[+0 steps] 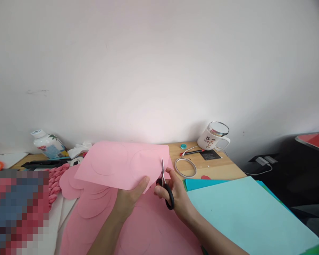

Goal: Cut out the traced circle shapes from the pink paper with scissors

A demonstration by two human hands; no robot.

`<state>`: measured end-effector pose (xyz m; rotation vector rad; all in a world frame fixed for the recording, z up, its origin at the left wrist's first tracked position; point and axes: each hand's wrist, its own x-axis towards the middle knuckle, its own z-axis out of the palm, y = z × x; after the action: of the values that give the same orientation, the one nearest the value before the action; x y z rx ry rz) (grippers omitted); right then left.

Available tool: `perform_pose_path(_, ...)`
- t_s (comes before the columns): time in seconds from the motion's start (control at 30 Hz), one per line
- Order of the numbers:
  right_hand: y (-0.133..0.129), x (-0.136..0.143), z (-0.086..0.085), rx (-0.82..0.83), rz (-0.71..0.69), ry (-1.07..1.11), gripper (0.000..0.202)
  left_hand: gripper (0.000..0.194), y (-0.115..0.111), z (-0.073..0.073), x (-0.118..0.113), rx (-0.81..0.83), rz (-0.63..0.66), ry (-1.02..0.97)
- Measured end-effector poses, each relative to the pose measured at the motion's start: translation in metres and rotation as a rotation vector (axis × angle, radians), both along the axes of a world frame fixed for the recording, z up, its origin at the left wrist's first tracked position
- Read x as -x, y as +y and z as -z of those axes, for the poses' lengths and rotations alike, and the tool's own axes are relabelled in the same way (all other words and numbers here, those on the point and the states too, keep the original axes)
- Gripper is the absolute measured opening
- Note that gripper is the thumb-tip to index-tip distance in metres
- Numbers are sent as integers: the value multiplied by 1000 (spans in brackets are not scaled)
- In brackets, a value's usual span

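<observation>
A pink paper sheet [117,163] with faint drawn circles is held up above the table. Its lower edge is gripped by my left hand [131,198], thumb on top and the other fingers hidden beneath. My right hand [175,193] holds black-handled scissors [169,198], whose blades point up at the sheet's right end, with one blade over the paper. Under both hands lies more pink paper [149,226] with drawn circles. Cut pink rounded pieces [91,202] overlap in a pile to the left.
Light blue sheets [244,212] lie at the right. Behind them are a white mug [214,136], a ring-shaped roll [185,168], a pen [192,153] and a black card [210,155]. A white bottle [49,144] and pink braided yarn [55,182] are at the left.
</observation>
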<state>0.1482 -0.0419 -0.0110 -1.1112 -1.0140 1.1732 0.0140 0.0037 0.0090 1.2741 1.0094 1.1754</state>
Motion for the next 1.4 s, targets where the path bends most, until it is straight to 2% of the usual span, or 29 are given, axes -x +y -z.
perform_pose_path(0.3, 0, -1, 0, 37, 7, -30, 55, 34, -1, -5, 0, 5, 6, -25)
perform_pose_path(0.5, -2, 0, -3, 26, 9, -48, 55, 35, -1, -8, 2, 50, 86, -82)
perform_pose_path(0.7, -2, 0, -4, 50, -1, -54, 55, 37, 2, -5, 4, 67, 108, -97)
perform_pose_path(1.1, -2, 1, -4, 99, 10, -71, 53, 32, 2, -5, 4, 89, 77, -147)
perform_pose_path(1.23, -2, 3, 2, 93, -2, -61, 54, 14, 3, -3, 3, 18, 39, -158)
perform_pose_path(1.4, 0, 4, 9, 102, -5, -34, 59, 20, 4, -3, 2, -70, 109, -43)
